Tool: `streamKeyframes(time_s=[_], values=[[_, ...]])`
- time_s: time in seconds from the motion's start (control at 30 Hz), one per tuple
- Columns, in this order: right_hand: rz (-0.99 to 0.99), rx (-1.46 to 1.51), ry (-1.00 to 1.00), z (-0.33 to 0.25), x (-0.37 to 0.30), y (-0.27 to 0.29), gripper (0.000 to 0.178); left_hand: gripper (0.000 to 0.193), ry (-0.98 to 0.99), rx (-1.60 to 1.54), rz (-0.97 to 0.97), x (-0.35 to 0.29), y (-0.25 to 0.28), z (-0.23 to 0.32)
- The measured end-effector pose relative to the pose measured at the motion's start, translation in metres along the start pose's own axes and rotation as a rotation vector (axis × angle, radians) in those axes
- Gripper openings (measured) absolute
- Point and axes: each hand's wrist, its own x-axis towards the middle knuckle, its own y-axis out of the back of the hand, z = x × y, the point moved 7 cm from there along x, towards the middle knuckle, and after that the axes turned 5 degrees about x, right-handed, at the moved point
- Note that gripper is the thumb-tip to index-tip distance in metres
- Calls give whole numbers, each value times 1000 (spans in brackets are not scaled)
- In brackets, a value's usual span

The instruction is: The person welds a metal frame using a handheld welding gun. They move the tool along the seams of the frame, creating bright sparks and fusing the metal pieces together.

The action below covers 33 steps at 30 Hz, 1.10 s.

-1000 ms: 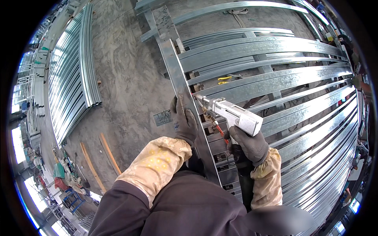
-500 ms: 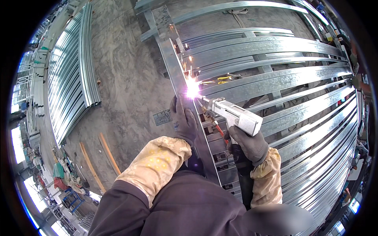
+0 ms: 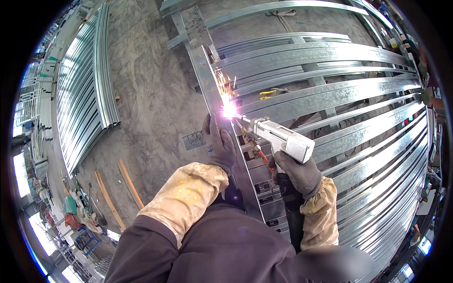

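My right hand (image 3: 298, 173), in a dark grey glove, is wrapped round the grip of a silver-white welding gun (image 3: 284, 140). The gun's nozzle points left at a long steel rail (image 3: 207, 80). A bright pinkish-white glow (image 3: 229, 111) burns at the tip, against the rail's right edge, and orange sparks fly up from it. Just below the glow, my gloved left hand (image 3: 220, 146) grips the same rail, its fingers partly hidden. A black hose (image 3: 295, 221) runs down from the gun beside my right forearm. The exact contact spot is lost in the glare.
Long galvanized steel bars (image 3: 339, 99) lie across the frame to the right. Yellow-handled pliers (image 3: 269, 94) lie between them. A stack of steel profiles (image 3: 82, 89) sits on the concrete floor at left, with wooden strips (image 3: 130, 183) nearer me.
The glow has shifted very slightly down and left along the rail, with the gun moving along. The spray of sparks is narrower now. My left hand stays on the rail.
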Motion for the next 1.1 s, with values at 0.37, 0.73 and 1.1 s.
streamKeyframes(time_s=[0.37,0.73,1.1], values=[[-29,19,73,-4,-3,-1,31,60,9,-85,14,-1,-1,1],[-27,7,65,-1,-6,-1,35,60,-16,-35,6,3,5,10],[-43,24,51,0,-9,-4,32,59,57,-37,-28,-12,-10,-26]])
